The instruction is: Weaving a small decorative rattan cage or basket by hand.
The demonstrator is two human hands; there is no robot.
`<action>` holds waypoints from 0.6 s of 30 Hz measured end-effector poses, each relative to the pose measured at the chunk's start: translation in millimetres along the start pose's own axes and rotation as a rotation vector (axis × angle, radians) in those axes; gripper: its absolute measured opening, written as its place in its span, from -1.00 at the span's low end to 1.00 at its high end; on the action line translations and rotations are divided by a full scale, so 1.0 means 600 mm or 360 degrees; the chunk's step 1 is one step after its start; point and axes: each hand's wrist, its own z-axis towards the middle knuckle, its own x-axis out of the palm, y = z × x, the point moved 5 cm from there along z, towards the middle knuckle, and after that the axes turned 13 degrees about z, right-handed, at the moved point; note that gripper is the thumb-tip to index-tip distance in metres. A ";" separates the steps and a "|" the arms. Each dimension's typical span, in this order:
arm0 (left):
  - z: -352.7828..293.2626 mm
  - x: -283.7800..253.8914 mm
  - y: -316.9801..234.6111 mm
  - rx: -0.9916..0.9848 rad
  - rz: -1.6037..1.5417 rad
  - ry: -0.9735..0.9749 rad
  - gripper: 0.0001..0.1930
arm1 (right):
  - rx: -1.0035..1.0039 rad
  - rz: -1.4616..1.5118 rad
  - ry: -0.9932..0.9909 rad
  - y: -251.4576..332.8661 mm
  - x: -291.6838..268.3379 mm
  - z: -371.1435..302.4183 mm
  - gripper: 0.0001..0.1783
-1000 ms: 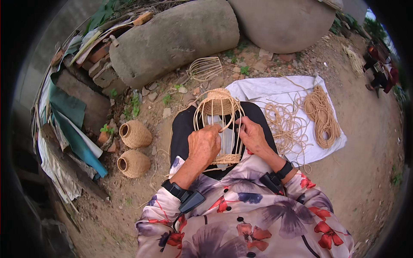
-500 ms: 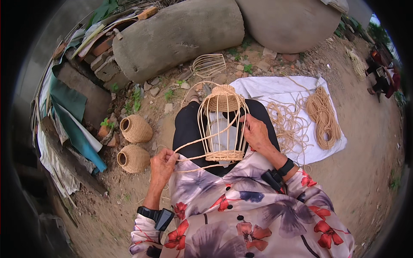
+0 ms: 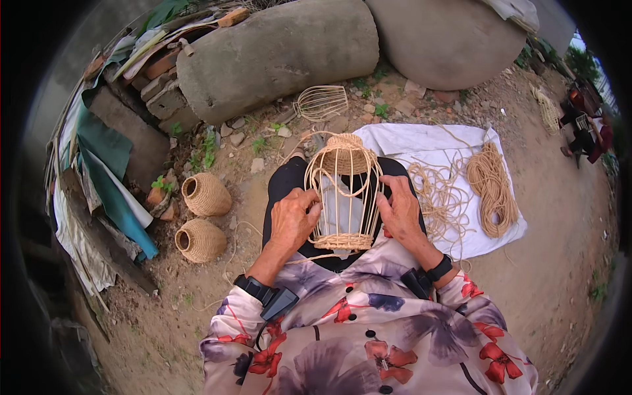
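A half-woven basket (image 3: 342, 239) rests in my lap, with bare upright ribs, a tightly wound band at its near end and a woven cup-like part at the far end. My left hand (image 3: 291, 217) is closed at the left ribs, its fingertips pinching the tan cord (image 3: 350, 195) that loops across the ribs; the exact grip is partly hidden. On the opposite side, my right hand (image 3: 400, 205) holds the right ribs between thumb and fingers. More cord trails below my left wrist.
Two finished round woven pots (image 3: 207, 195) stand on the dirt to the left. At right, a white sheet (image 3: 503, 240) carries a coiled cord bundle (image 3: 492, 187) and loose tangled cord. Another rib frame (image 3: 321, 103) lies ahead, near a concrete cylinder (image 3: 276, 59). A person sits far right.
My left hand has moved right and up from beside the basket to its left ribs. The long cord stretched out to the left is now a small loop across the ribs. My right hand stays at the right ribs.
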 end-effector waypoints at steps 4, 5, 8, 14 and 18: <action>-0.003 0.018 -0.006 -0.0018 -0.0097 -0.0109 -0.88 | 0.0184 0.0269 0.0223 0.040 -0.014 0.000 -0.37; -0.002 0.018 -0.011 -0.0022 -0.0042 -0.0086 -0.89 | 0.0182 0.0271 0.0222 0.043 -0.007 0.002 -0.37; 0.013 -0.016 -0.064 0.0105 0.0078 -0.0028 -0.82 | 0.0110 0.0127 0.0269 0.053 0.000 -0.002 -0.15; 0.014 -0.047 -0.076 -0.0016 -0.0403 0.0058 -0.78 | 0.0284 0.0218 0.0174 0.011 0.026 0.012 -0.15; -0.050 -0.074 0.000 -0.0409 -0.0078 -0.0151 -0.74 | 0.0345 0.0223 0.0146 0.000 0.015 0.010 -0.13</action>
